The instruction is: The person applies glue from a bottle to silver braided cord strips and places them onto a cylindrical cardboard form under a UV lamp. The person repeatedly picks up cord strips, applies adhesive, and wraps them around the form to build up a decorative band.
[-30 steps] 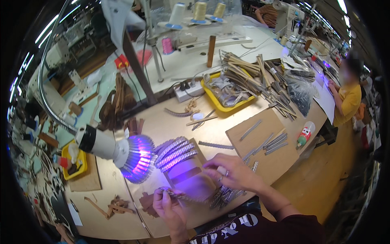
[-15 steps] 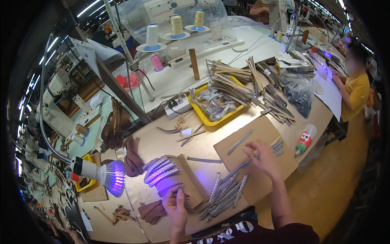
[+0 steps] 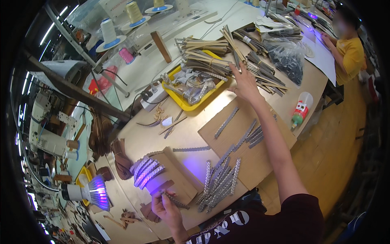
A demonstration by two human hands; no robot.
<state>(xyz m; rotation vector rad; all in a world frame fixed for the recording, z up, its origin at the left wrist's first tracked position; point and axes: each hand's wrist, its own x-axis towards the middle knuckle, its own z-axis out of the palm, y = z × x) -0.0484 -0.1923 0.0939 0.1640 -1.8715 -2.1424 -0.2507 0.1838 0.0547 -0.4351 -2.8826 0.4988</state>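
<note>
My left hand [image 3: 165, 208] pinches the end of a grey braided strip [image 3: 178, 201] near the table's front edge. Just beyond it, several braided strips [image 3: 147, 171] lie in a curved row on a cardboard piece [image 3: 180, 175], under purple light. My right hand [image 3: 245, 83] is stretched far forward, fingers spread, over the bundles of grey and tan strips [image 3: 266, 74]. I see nothing in it. Between my arms lies a loose heap of grey braided strips [image 3: 219, 187]. A few more strips [image 3: 255, 136] rest on the flat cardboard sheet [image 3: 207, 129].
A yellow tray [image 3: 191, 107] holds plastic-wrapped pieces. A bottle with red and green [image 3: 300, 112] lies near the right edge, by a plastic bag of dark pieces [image 3: 286, 61]. A lamp [image 3: 95, 193] glows purple at left. A person in yellow [image 3: 350, 55] works at far right.
My right hand has moved from the cardboard sheet forward to the strip bundles. My left hand keeps its pinch on the braided strip. The whole view has shifted and tilted.
</note>
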